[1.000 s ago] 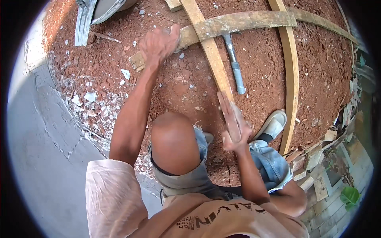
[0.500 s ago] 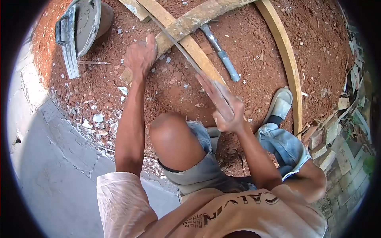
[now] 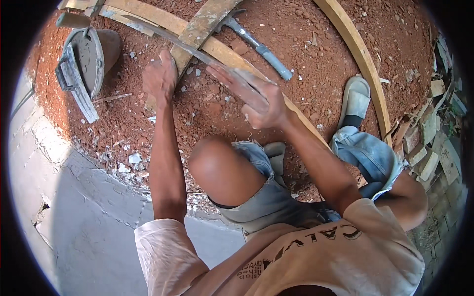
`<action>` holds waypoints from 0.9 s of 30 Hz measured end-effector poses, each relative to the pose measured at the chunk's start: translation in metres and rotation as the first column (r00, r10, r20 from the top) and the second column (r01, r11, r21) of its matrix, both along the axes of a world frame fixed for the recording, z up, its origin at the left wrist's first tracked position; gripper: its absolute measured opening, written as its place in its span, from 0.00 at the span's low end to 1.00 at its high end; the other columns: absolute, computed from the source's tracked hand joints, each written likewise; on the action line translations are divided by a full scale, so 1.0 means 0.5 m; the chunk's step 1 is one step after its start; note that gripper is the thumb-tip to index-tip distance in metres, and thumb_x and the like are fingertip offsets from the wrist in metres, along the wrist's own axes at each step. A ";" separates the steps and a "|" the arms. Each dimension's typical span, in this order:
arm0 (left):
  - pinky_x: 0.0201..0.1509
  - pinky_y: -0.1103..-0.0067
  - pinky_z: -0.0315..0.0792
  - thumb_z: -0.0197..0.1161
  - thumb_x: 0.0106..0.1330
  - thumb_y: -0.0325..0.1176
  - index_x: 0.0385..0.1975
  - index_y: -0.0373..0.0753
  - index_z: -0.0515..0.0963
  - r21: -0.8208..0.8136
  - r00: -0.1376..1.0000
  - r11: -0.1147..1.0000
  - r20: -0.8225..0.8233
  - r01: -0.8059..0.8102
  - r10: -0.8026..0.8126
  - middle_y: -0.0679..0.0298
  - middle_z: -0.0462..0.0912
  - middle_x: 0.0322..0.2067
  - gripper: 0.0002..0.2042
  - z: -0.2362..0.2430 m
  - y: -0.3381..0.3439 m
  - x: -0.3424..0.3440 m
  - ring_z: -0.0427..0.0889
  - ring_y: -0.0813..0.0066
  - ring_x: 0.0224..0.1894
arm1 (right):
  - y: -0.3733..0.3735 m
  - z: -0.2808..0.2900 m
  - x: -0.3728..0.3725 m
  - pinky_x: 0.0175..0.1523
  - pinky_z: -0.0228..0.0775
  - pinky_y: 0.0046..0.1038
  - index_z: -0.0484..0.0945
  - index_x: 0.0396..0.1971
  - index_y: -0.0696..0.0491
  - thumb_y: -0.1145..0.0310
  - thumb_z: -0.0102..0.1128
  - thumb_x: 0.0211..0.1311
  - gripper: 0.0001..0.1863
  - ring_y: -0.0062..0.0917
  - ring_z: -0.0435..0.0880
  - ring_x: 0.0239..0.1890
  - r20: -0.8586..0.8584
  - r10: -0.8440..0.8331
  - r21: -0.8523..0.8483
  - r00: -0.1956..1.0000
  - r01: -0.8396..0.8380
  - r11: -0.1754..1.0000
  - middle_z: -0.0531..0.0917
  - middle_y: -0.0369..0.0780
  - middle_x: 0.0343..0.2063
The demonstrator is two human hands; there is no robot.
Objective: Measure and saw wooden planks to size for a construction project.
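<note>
My right hand (image 3: 266, 104) is wrapped round the handle of a handsaw (image 3: 180, 45), whose thin blade is seen nearly edge-on, pointing up and left. The blade lies across a weathered wooden board (image 3: 210, 18) near its lower end. My left hand (image 3: 160, 79) is closed on that end of the board, close beside the blade. Beneath the board a longer timber (image 3: 247, 61) runs diagonally over the red soil. A claw hammer (image 3: 261, 49) with a blue-grey grip lies on the ground just right of the crossing.
A bucket (image 3: 109, 48) of grey mortar stands at the upper left, a grey float-like tool (image 3: 78, 91) leaning on it. Another long timber (image 3: 358, 54) curves along the right, beside my shoe (image 3: 356, 96). Wood offcuts (image 3: 424, 160) are piled at far right. Grey concrete (image 3: 98, 212) borders the soil.
My right hand has pushed the saw forward, up and left, so its blade reaches farther past the board. My left hand keeps its hold. The whole view has shifted somewhat.
</note>
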State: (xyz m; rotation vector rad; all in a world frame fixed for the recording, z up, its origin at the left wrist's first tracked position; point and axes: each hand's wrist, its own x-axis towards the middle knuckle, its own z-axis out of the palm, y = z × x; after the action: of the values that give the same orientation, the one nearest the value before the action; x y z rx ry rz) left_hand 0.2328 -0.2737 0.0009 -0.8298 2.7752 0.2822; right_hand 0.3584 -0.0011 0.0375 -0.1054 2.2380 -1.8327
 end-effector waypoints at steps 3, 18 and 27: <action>0.56 0.54 0.75 0.47 0.70 0.62 0.44 0.29 0.87 0.031 1.000 1.000 0.021 0.003 -0.003 0.36 0.87 0.44 0.36 0.006 0.007 0.009 0.85 0.36 0.49 | -0.025 -0.055 0.012 0.48 0.83 0.41 0.74 0.65 0.61 0.69 0.64 0.52 0.36 0.51 0.88 0.44 -0.133 0.098 0.167 0.986 -0.075 0.983 0.86 0.59 0.43; 0.56 0.53 0.76 0.42 0.72 0.62 0.45 0.27 0.86 0.014 0.999 1.000 0.047 0.020 -0.020 0.34 0.86 0.45 0.38 0.021 0.005 0.006 0.86 0.36 0.50 | -0.047 -0.012 -0.014 0.46 0.83 0.39 0.80 0.59 0.58 0.69 0.65 0.48 0.32 0.48 0.88 0.40 -0.222 0.010 0.151 0.975 0.025 0.988 0.82 0.57 0.54; 0.55 0.53 0.76 0.48 0.66 0.61 0.41 0.26 0.87 0.104 0.997 0.993 0.048 -0.063 0.058 0.33 0.86 0.41 0.37 0.021 -0.009 0.002 0.87 0.38 0.48 | 0.092 0.011 0.122 0.59 0.76 0.30 0.69 0.68 0.65 0.74 0.60 0.46 0.41 0.36 0.85 0.55 -0.161 0.120 0.045 0.980 -0.115 0.992 0.81 0.55 0.60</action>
State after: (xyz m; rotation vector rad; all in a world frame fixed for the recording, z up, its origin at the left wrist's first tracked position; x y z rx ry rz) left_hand 0.2336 -0.2781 0.0111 -0.8844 2.6713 0.4124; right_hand 0.4194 0.0449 0.0430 -0.3870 2.3160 -1.7804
